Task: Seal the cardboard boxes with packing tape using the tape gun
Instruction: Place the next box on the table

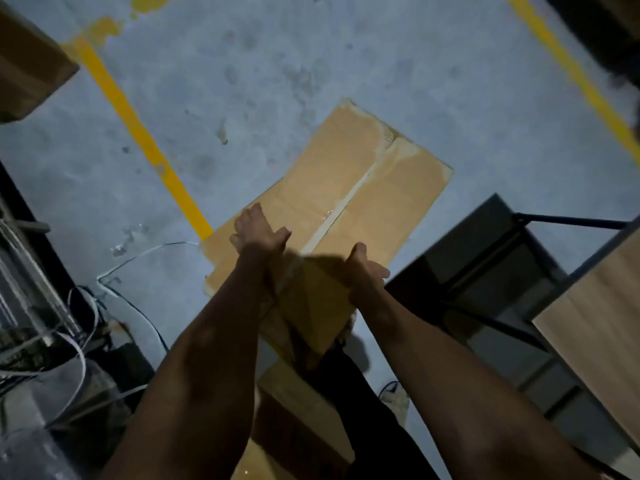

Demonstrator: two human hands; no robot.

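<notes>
I hold a small brown cardboard box (313, 296) in the air between my two hands, tilted, with a strip of tape along its left edge. My left hand (259, 233) presses against its left side with the fingers straight and the thumb spread. My right hand (367, 271) presses against its right side, thumb up and fingers spread outward. Under the box a large flat cardboard sheet (349, 181) lies on the grey floor, with a pale tape seam down its middle. No tape gun is in view.
Another cardboard box (298, 414) sits low by my legs. A metal-framed table with a wooden top (595, 323) stands at the right. White straps and cables (81, 327) lie at the left. A brown box (27, 64) is at the top left. Yellow lines (138, 133) cross the floor.
</notes>
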